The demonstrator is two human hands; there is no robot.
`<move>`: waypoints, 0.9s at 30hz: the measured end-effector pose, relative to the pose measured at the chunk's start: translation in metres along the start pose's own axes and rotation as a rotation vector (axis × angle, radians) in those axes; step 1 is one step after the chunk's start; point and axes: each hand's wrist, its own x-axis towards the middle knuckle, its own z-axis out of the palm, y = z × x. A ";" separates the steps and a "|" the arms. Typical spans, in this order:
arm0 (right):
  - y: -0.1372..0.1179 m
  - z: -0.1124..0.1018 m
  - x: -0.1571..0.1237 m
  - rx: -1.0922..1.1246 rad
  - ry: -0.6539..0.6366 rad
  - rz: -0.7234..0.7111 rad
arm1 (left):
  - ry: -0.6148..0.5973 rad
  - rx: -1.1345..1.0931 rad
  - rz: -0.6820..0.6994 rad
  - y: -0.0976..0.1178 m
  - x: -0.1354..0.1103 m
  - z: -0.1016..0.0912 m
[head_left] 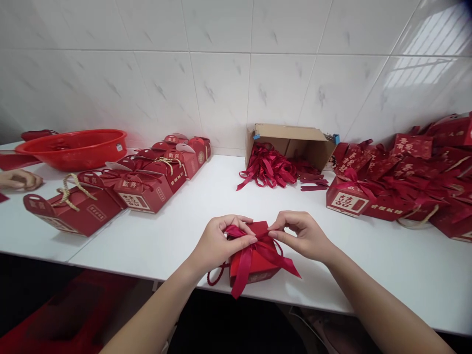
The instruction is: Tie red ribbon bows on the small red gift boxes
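Note:
A small red gift box [258, 268] sits near the front edge of the white table, with dark red cord handles hanging at its sides. Across its top lies a crimson satin ribbon [243, 273] in a bow shape, its two tails spread toward me. My left hand [223, 241] pinches the ribbon's left loop between thumb and fingers, over the box's left side. On the right, my right hand [300, 236] pinches the ribbon with thumb and index finger, close to the knot. Part of the bow is hidden behind my fingers.
Red gift boxes [145, 191] with cord handles stand at the left, beside a red plastic basin [84, 152]. Another person's hand [20, 179] is at the far left. A cardboard box [287, 132] holds loose ribbons [271, 167]. Ribboned boxes [409, 167] are piled at right.

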 end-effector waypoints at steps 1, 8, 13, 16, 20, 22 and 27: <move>0.000 -0.002 0.000 -0.006 -0.001 0.003 | 0.003 0.002 -0.005 -0.001 0.002 0.001; 0.001 -0.010 0.000 0.022 -0.076 0.085 | -0.068 -0.121 0.110 -0.010 0.005 0.001; -0.004 -0.008 0.005 -0.074 -0.031 -0.032 | -0.062 -0.179 0.031 -0.011 0.005 -0.006; -0.010 -0.001 0.010 -0.205 -0.045 -0.084 | -0.123 -0.193 0.009 -0.008 0.005 -0.009; -0.016 0.008 0.016 -0.339 -0.109 -0.122 | -0.145 -0.161 0.009 -0.003 0.004 -0.010; -0.017 0.011 0.017 -0.371 -0.111 -0.132 | -0.135 -0.083 0.028 0.000 0.004 -0.010; -0.019 0.014 0.018 -0.403 -0.115 -0.118 | -0.113 0.129 0.092 0.005 0.006 -0.011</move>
